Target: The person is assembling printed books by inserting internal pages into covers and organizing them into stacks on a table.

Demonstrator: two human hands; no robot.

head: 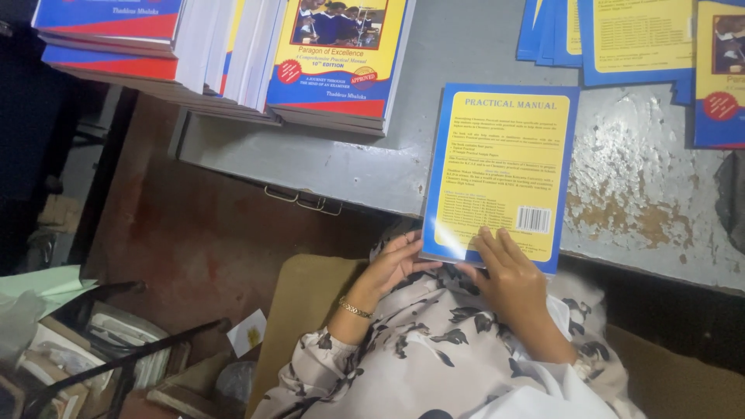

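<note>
Book (497,167) lies back-up, both hands on its near edge.

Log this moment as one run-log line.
left hand: grips near edge of book | right hand: fingers flat on back cover | book: yellow-blue, overhanging grey table | book stacks: beyond

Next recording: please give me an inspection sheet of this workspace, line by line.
Surface: grey metal table, paint flaked and rusty at the right.
Job's things: blue and yellow book, back cover up, overhanging the table's near edge.
Clutter: stack of books at the top left; loose covers at the top right.
Grippers: left hand grips the book's lower left corner; right hand lies on its lower edge.
Cables: nothing seen.
Surroundings: reddish floor; papers and boxes at the lower left.
</note>
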